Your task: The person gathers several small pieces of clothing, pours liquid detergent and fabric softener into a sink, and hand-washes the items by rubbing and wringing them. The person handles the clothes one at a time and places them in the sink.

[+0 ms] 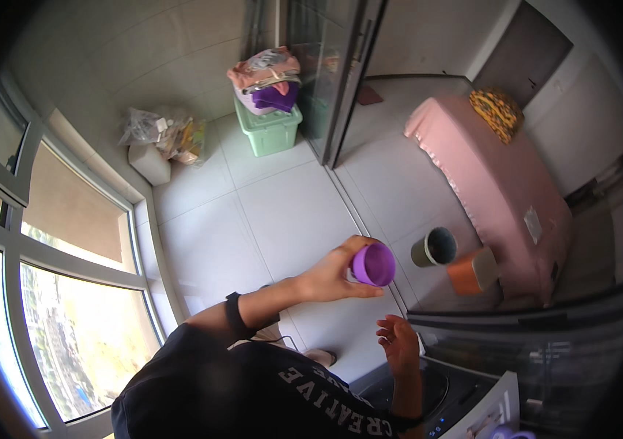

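One purple cup [374, 264] in left hand [332, 276], right hand [399, 342] empty.

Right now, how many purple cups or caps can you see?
1 for certain: a small purple cup held in the left hand, above the washing machine. A purplish thing at the bottom edge is cut off and may be another.

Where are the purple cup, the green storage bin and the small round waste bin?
purple cup [374, 264], head view, on its open inside, held in the left hand [330, 276].
green storage bin [271, 132], head view, on its front wall.
round waste bin [436, 247], head view, on its dark opening's rim.
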A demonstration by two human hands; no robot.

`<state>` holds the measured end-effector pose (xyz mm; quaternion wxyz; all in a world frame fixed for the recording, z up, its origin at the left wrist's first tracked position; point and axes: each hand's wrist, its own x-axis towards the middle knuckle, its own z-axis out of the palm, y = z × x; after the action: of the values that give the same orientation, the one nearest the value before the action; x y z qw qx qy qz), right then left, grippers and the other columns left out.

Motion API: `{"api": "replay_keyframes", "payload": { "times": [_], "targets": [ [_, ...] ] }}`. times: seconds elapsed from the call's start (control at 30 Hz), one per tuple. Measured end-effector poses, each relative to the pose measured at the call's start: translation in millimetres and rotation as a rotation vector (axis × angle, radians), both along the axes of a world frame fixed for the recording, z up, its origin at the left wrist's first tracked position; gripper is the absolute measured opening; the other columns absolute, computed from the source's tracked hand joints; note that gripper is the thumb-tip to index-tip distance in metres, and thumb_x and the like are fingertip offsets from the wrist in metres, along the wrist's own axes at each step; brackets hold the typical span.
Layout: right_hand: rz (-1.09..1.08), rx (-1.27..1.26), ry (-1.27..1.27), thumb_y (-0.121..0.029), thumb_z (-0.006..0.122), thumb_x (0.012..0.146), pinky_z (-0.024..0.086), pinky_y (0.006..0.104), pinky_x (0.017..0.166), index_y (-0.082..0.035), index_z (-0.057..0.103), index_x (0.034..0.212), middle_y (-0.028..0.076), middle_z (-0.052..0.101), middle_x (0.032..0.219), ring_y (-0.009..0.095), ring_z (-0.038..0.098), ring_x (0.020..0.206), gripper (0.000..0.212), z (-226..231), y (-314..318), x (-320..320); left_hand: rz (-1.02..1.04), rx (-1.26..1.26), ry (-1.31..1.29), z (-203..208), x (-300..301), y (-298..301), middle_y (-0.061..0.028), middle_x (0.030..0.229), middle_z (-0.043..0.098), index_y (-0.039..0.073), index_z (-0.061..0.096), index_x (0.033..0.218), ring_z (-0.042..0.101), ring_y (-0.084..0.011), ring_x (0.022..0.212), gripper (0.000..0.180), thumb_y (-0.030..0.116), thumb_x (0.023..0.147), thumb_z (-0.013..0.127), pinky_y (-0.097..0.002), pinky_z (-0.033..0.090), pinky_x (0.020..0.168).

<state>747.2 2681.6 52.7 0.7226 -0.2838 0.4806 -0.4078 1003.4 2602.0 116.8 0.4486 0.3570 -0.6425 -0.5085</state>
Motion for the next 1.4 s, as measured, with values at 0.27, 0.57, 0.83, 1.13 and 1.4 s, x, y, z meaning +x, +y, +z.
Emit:
{"api": "replay_keyframes", "payload": {
  "times": [0.27, 0.57, 0.83, 1.13, 1.4],
  "targets": [
    [0.5, -0.015, 0.058, -0.015, 0.043, 0.096, 0.042, 0.026, 0.075, -0.005, 0.056, 0.113, 0.009, 0.062, 0.104, 0.014, 0.057, 0.086, 0.024, -7.3, -150.4, 237.0, 0.692, 0.312, 0.203, -32.6, 287.3, -35.1, -0.0136, 0.097, 0.056, 0.0, 0.03, 0.119, 0.057, -0.0162, 0.084, 0.065, 0.032, 0.082, 0.072, -0.0282, 0.05, 0.074],
    [0.632, 0.102, 0.133, -0.015, 0.046, 0.095, 0.043, 0.0253, 0.07, -0.005, 0.058, 0.108, 0.009, 0.064, 0.1, 0.014, 0.057, 0.08, 0.02, -35.2, -271.5, 383.2, 1.125, 0.411, 0.59, -90.5, 457.7, -84.7, -0.0128, 0.096, 0.058, 0.003, 0.041, 0.112, 0.06, -0.017, 0.076, 0.051, 0.042, 0.087, 0.063, -0.0298, 0.052, 0.07],
    [0.714, 0.008, 0.008, -0.015, 0.047, 0.093, 0.042, 0.0254, 0.069, -0.004, 0.059, 0.106, 0.009, 0.064, 0.098, 0.013, 0.057, 0.079, 0.02, -55.0, -425.9, 518.8, 1.365, 0.453, 0.964, -145.4, 650.4, -158.9, -0.0094, 0.094, 0.056, 0.007, 0.05, 0.109, 0.06, -0.0232, 0.074, 0.054, 0.053, 0.083, 0.063, -0.0305, 0.053, 0.063],
    [0.768, 0.086, 0.112, -0.014, 0.046, 0.093, 0.042, 0.0257, 0.066, -0.004, 0.057, 0.103, 0.009, 0.063, 0.093, 0.014, 0.056, 0.076, 0.018, -56.9, -537.9, 660.6, 1.625, 0.456, 1.051, -182.0, 857.7, -182.6, -0.0076, 0.095, 0.055, 0.011, 0.05, 0.108, 0.058, -0.0286, 0.082, 0.055, 0.056, 0.08, 0.065, -0.0356, 0.052, 0.064],
    [0.602, 0.181, 0.353, -0.014, 0.044, 0.093, 0.043, 0.0274, 0.064, -0.003, 0.056, 0.103, 0.009, 0.062, 0.091, 0.014, 0.056, 0.072, 0.019, -77.2, -583.2, 787.7, 1.91, 0.449, 0.993, -242.7, 1083.6, -241.7, -0.0075, 0.09, 0.055, 0.009, 0.056, 0.099, 0.054, -0.0217, 0.083, 0.042, 0.04, 0.077, 0.074, -0.0343, 0.052, 0.063]
  ]
}}
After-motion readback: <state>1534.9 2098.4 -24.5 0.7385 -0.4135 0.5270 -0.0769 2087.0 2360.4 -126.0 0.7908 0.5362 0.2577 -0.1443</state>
